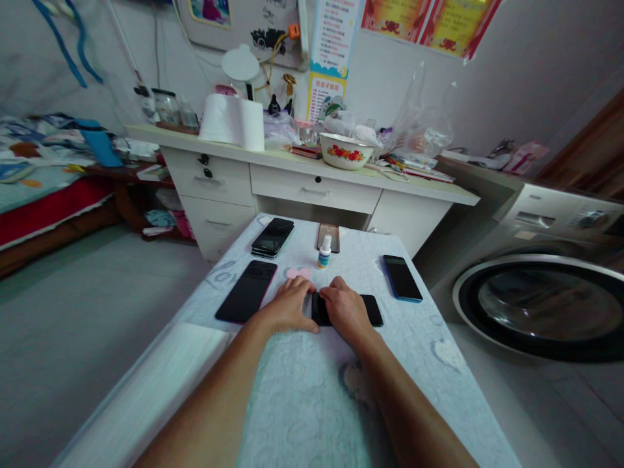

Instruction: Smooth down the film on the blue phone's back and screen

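Note:
A black smartphone (373, 311) lies flat and sideways on the cloth-covered table. My left hand (287, 305) curves around its left end, thumb at the near edge and fingers at the far edge. My right hand (345, 309) rests over the phone's middle, fingertips pinched together near its left end; whatever they pinch is hidden. Just beyond my hands stand a small white spray bottle (324, 253) with a blue-and-yellow label and a flat pink rounded piece (298, 273). Left of my left hand lies a large dark tablet-like device (247, 291) with a pinkish edge.
Stacked phones (273, 236) lie at the table's far left, a blue-edged phone (402, 277) at the right. A phone case (328, 237) lies behind the bottle. White paper (160, 390) covers the near left. Beyond are a white desk (292, 175) and a washing machine (536, 260).

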`<move>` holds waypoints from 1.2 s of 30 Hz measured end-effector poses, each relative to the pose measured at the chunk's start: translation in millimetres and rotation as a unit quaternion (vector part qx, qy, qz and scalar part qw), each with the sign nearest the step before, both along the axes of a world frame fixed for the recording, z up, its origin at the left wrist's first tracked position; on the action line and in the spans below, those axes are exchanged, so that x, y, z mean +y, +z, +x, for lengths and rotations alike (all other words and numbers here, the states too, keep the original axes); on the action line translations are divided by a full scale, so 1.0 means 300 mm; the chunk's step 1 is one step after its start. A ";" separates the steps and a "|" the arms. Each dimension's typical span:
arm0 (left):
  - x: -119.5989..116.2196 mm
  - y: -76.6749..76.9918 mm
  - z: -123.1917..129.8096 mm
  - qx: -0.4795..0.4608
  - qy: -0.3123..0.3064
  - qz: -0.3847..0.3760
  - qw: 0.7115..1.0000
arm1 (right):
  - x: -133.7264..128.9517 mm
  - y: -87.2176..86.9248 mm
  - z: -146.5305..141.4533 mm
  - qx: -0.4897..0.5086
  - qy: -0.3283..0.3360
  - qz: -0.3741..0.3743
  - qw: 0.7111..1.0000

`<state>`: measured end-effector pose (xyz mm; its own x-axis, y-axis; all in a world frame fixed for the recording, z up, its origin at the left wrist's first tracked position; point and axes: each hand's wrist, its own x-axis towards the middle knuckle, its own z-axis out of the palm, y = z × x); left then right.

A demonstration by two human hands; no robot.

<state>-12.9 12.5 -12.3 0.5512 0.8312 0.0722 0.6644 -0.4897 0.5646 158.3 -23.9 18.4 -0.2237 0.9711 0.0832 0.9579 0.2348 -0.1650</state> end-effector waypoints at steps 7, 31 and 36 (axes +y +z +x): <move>-0.007 0.007 0.005 -0.006 0.023 -0.001 1.000 | -0.001 0.007 -0.003 -0.009 0.002 -0.008 1.000; -0.006 -0.002 0.003 -0.008 0.034 -0.001 0.999 | -0.026 0.036 0.009 0.027 0.102 -0.026 0.994; -0.004 -0.001 0.004 -0.003 0.035 -0.006 0.999 | -0.013 0.024 -0.014 0.005 0.064 -0.013 0.998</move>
